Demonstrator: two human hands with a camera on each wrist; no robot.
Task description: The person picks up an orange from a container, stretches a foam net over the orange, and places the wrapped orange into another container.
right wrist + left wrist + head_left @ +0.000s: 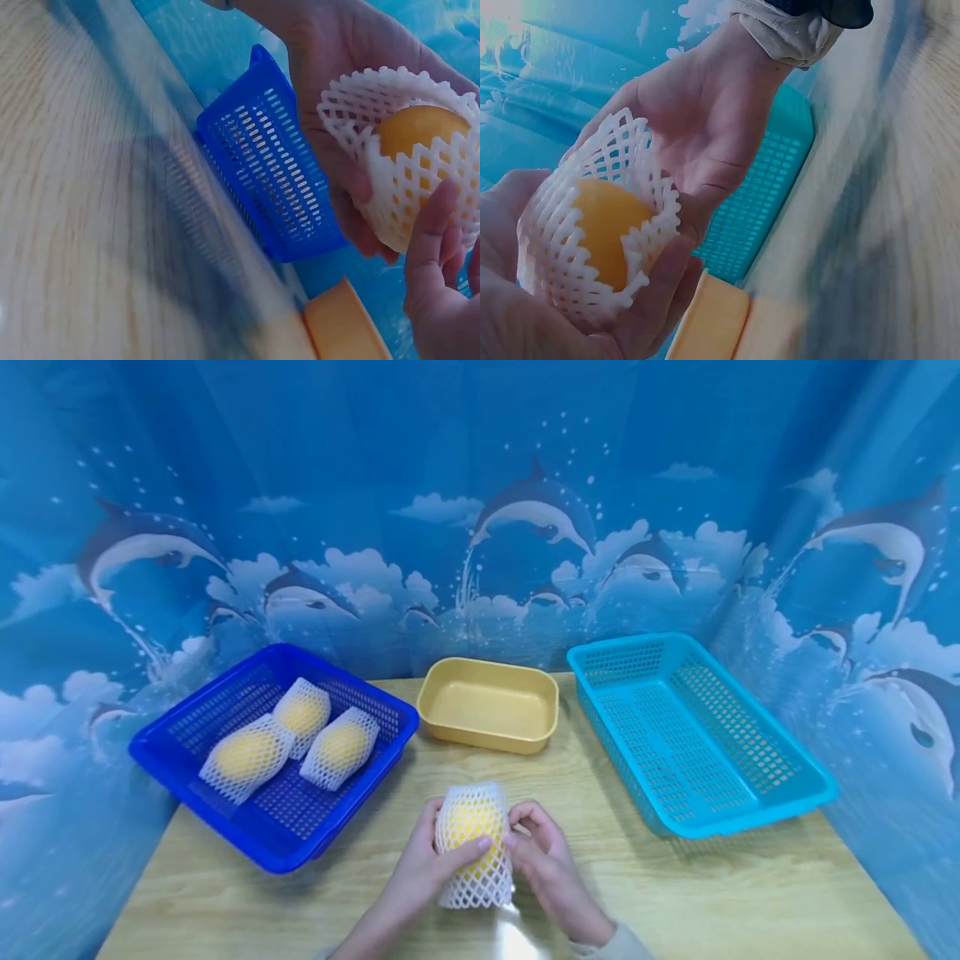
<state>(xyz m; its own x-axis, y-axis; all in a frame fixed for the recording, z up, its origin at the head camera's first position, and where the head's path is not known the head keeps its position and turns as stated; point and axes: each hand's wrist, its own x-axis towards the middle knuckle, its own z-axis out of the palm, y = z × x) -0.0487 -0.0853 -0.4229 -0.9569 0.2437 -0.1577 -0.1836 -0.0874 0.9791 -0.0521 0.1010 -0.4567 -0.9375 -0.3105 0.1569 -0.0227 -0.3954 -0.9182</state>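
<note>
A yellow mango (604, 225) sits inside a white foam net (476, 893), low over the table at the front middle. My left hand (423, 868) grips the netted mango from the left, its thumb lying across the front. On the other side my right hand (551, 868) pinches the net with thumb and curled fingers. Both wrist views show one end of the net open, with smooth bare fruit inside. Three more netted mangoes (247, 754) lie in the blue basket (273, 856) on the left.
Behind the hands stands a shallow yellow tub (487, 737). A turquoise basket (750, 822) with perforated walls is at the right. The wooden table (720, 893) meets a blue dolphin-print curtain (360, 460) at the back and sides.
</note>
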